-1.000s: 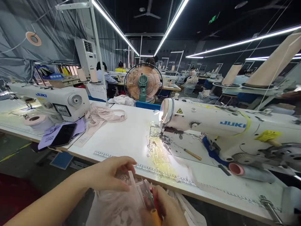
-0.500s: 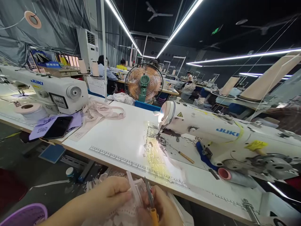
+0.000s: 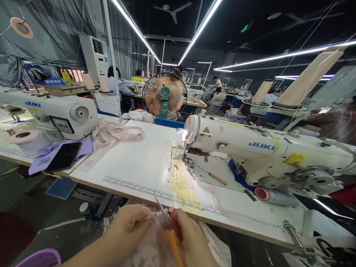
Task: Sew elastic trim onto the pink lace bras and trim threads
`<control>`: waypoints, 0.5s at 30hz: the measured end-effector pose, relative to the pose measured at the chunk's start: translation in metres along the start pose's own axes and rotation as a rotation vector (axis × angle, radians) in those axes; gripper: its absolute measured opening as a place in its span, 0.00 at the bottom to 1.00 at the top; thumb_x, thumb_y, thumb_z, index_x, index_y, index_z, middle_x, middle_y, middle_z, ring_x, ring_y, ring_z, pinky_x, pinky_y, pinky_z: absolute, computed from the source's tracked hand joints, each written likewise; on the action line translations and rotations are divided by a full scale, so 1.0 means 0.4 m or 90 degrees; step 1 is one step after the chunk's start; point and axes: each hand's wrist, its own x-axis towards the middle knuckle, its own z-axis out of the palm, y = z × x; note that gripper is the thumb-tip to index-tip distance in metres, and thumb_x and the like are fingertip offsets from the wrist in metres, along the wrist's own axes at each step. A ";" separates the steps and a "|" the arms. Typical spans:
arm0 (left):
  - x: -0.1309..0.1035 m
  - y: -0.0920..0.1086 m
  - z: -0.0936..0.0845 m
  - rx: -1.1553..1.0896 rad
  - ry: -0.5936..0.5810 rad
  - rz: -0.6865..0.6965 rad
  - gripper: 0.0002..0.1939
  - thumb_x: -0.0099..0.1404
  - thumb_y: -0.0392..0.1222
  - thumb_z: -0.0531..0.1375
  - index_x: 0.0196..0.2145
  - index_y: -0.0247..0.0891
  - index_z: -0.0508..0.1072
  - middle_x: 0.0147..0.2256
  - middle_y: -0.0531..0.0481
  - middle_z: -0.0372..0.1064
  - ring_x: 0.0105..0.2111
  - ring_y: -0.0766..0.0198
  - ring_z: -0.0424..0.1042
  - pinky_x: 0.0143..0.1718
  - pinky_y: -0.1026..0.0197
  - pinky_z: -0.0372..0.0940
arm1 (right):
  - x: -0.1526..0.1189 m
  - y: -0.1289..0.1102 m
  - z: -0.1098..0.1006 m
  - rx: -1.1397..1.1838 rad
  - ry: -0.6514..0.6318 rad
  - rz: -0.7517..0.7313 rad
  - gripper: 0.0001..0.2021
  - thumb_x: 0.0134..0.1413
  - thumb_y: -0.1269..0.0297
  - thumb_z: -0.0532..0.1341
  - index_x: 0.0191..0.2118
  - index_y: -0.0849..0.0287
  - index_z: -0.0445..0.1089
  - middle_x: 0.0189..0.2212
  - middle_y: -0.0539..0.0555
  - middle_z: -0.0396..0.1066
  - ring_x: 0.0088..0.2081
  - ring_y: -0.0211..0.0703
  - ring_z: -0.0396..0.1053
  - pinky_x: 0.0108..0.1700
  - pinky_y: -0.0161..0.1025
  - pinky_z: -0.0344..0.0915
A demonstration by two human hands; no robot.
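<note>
My left hand (image 3: 130,224) is closed, pinching the edge of a pale pink-white lace garment (image 3: 147,250) below the table's front edge. In my right hand (image 3: 191,235) is a pair of scissors (image 3: 167,219) with orange and red on the handles. Their blades point up and to the left, apart from each other, beside the fabric edge near my left fingertips. Blur and my fingers hide exactly where the blades meet the cloth. More of the garment hangs over my lap beneath both hands.
A sewing machine (image 3: 236,144) stands on the white table (image 3: 133,159), its needle area lit. A wooden-handled tool (image 3: 218,179) and a thread cone (image 3: 274,196) lie nearby. To the left are pale straps and fabric (image 3: 116,133), a phone (image 3: 63,156) and another machine (image 3: 61,115).
My view has shifted slightly. The scissors have turned leftward and their blades now show apart. The pale strip that stood up beside my left fingers now lies lower.
</note>
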 end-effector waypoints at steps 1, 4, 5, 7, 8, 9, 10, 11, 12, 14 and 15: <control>0.001 -0.007 -0.003 0.028 0.019 0.026 0.17 0.63 0.45 0.52 0.20 0.37 0.70 0.21 0.52 0.62 0.23 0.64 0.62 0.25 0.64 0.56 | 0.009 0.002 -0.019 -0.013 -0.009 0.014 0.07 0.43 0.63 0.59 0.28 0.56 0.59 0.26 0.49 0.66 0.25 0.38 0.60 0.26 0.32 0.57; 0.004 -0.024 -0.019 0.047 0.046 0.107 0.15 0.64 0.42 0.52 0.22 0.39 0.71 0.22 0.52 0.61 0.23 0.66 0.63 0.24 0.66 0.57 | 0.055 0.018 -0.099 -0.182 -0.011 0.068 0.13 0.45 0.58 0.61 0.25 0.55 0.55 0.23 0.47 0.65 0.24 0.38 0.59 0.25 0.33 0.56; 0.004 -0.028 -0.026 0.036 0.048 0.119 0.14 0.64 0.41 0.53 0.23 0.39 0.72 0.23 0.53 0.61 0.23 0.66 0.64 0.24 0.66 0.58 | 0.076 0.027 -0.128 -0.260 0.007 0.088 0.13 0.45 0.59 0.62 0.24 0.55 0.55 0.22 0.47 0.64 0.23 0.38 0.59 0.25 0.33 0.54; 0.003 -0.036 -0.041 0.012 0.033 0.103 0.13 0.65 0.41 0.53 0.25 0.40 0.73 0.25 0.52 0.63 0.24 0.67 0.65 0.25 0.67 0.59 | 0.117 0.049 -0.178 -0.418 0.025 0.093 0.10 0.47 0.62 0.61 0.23 0.56 0.59 0.22 0.50 0.65 0.24 0.40 0.61 0.25 0.34 0.52; 0.001 -0.040 -0.048 0.002 0.020 0.082 0.13 0.65 0.41 0.53 0.25 0.40 0.73 0.26 0.52 0.64 0.25 0.66 0.66 0.25 0.67 0.60 | 0.135 0.060 -0.197 -0.463 0.011 0.077 0.07 0.47 0.65 0.61 0.24 0.57 0.61 0.24 0.51 0.66 0.26 0.41 0.63 0.26 0.35 0.53; -0.001 -0.044 -0.054 -0.007 0.007 0.064 0.13 0.65 0.41 0.54 0.25 0.40 0.73 0.27 0.51 0.65 0.26 0.65 0.67 0.26 0.67 0.60 | 0.149 0.071 -0.209 -0.477 0.007 0.085 0.06 0.46 0.67 0.61 0.24 0.58 0.63 0.25 0.53 0.67 0.27 0.43 0.64 0.27 0.36 0.54; -0.003 -0.048 -0.061 -0.014 -0.006 0.045 0.12 0.65 0.41 0.54 0.25 0.40 0.72 0.28 0.51 0.66 0.27 0.64 0.69 0.28 0.66 0.61 | 0.157 0.078 -0.215 -0.484 0.011 0.092 0.05 0.47 0.68 0.61 0.25 0.59 0.65 0.27 0.55 0.68 0.30 0.45 0.65 0.30 0.37 0.55; -0.004 -0.051 -0.066 -0.021 -0.014 0.032 0.12 0.65 0.42 0.55 0.26 0.40 0.72 0.29 0.50 0.68 0.29 0.63 0.69 0.30 0.66 0.62 | 0.159 0.081 -0.213 -0.482 0.020 0.104 0.03 0.48 0.68 0.61 0.27 0.60 0.67 0.30 0.57 0.69 0.33 0.47 0.66 0.32 0.38 0.56; -0.006 -0.054 -0.070 -0.025 -0.019 0.021 0.11 0.64 0.42 0.55 0.26 0.41 0.73 0.29 0.50 0.69 0.31 0.62 0.70 0.31 0.66 0.63 | 0.154 0.079 -0.205 -0.476 0.037 0.115 0.03 0.51 0.68 0.59 0.30 0.61 0.68 0.32 0.58 0.69 0.35 0.48 0.66 0.34 0.38 0.56; -0.007 -0.058 -0.076 -0.030 -0.016 -0.003 0.10 0.64 0.43 0.56 0.26 0.42 0.73 0.31 0.51 0.70 0.32 0.61 0.70 0.32 0.67 0.63 | 0.127 0.061 -0.173 -0.442 0.053 0.100 0.08 0.58 0.68 0.52 0.34 0.61 0.68 0.34 0.58 0.69 0.37 0.46 0.66 0.38 0.38 0.56; -0.008 -0.060 -0.077 -0.036 -0.009 -0.013 0.10 0.63 0.43 0.57 0.26 0.43 0.74 0.30 0.51 0.70 0.32 0.61 0.70 0.31 0.67 0.63 | 0.107 0.048 -0.151 -0.403 0.047 0.062 0.10 0.60 0.67 0.50 0.34 0.61 0.68 0.32 0.57 0.69 0.37 0.45 0.65 0.38 0.38 0.56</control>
